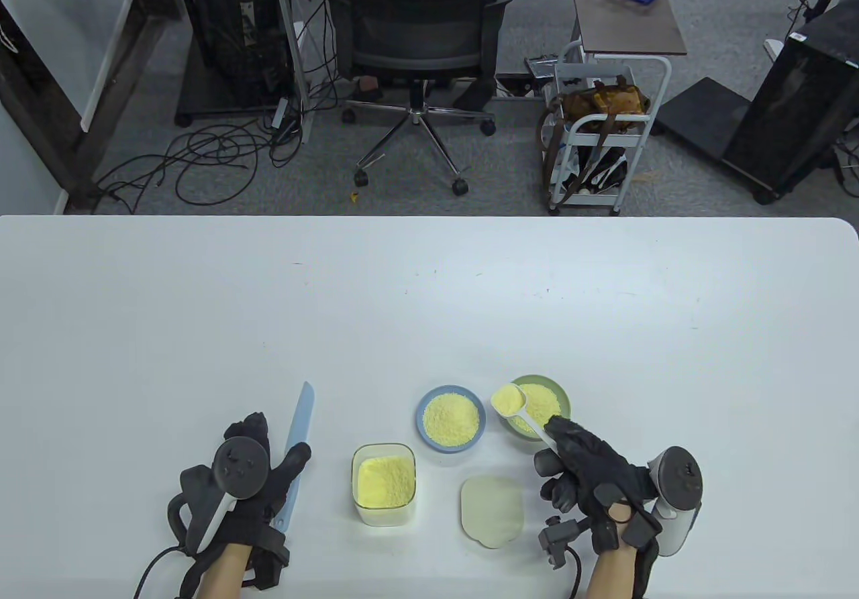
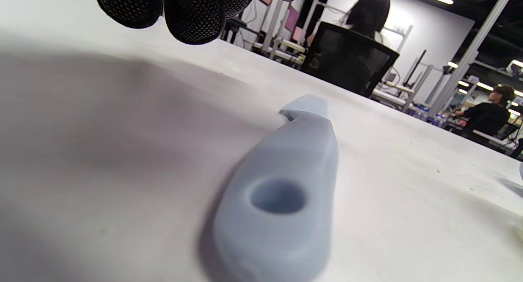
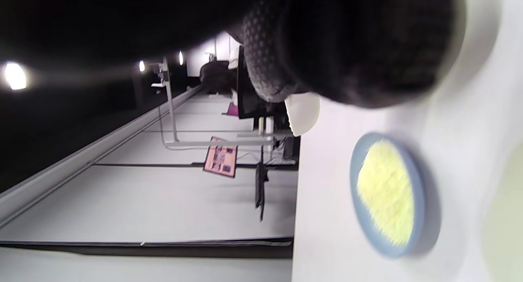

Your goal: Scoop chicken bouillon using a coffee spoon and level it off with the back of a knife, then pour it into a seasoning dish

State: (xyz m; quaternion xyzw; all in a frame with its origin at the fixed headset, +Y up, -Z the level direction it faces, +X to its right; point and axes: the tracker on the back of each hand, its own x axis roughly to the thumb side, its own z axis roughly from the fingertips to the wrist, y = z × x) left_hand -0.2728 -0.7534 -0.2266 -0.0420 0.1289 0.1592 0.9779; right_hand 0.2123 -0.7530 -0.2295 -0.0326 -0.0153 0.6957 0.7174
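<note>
Far left, the left hand [image 1: 251,485] lies low on the white table [image 1: 429,290] beside the pale blue plastic knife [image 1: 296,445]. The thumb reaches over the handle, and the left wrist view shows the handle lying flat on the table with the fingertips [image 2: 192,16] hanging clear above it. So that hand looks relaxed, resting at the knife and not gripping it.

Moving right, the clear square tub of yellow bouillon [image 1: 384,483] stands open, with its pale lid [image 1: 492,510] lying flat just beside it. Behind them sits the blue round dish [image 1: 449,418], already holding a yellow heap.

Further right, the right hand [image 1: 590,478] pinches the handle of the white plastic coffee spoon [image 1: 517,408]. Its bowl is loaded with yellow powder and hovers over the near-left rim of the green round dish [image 1: 541,403], which also holds powder. In the right wrist view the glove hides most of the spoon.

With the knife down and the full spoon over the dish, this reads as the pour. Whether the load has been levelled I cannot tell. Next comes a roll of the wrist to tip the bowl, kept inside the green rim so nothing spills onto the table.
</note>
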